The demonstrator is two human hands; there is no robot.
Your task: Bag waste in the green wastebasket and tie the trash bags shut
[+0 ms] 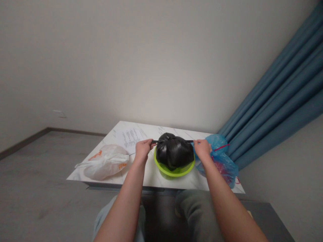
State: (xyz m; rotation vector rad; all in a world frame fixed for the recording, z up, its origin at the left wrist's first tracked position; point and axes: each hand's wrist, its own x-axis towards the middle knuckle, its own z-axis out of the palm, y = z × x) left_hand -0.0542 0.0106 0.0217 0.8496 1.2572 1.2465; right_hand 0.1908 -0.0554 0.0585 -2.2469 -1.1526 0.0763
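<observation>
A full black plastic bag [174,153] rests in a lime green basket [171,174] at the middle of the marble-patterned table [151,178]. Its neck is gathered at the top, and a black strip stretches out to each side. My left hand [143,148] is closed on the left strip, just beyond the basket's rim. On the other side my right hand [202,148] pinches the right strip. Both strips look taut and roughly level.
A white plastic bag with orange print [106,163] lies at the table's left, near a printed sheet [130,137]. Blue plastic bags [227,164] with red ties sit at the right, beside a blue curtain [277,90]. A wall [166,67] rises behind the table.
</observation>
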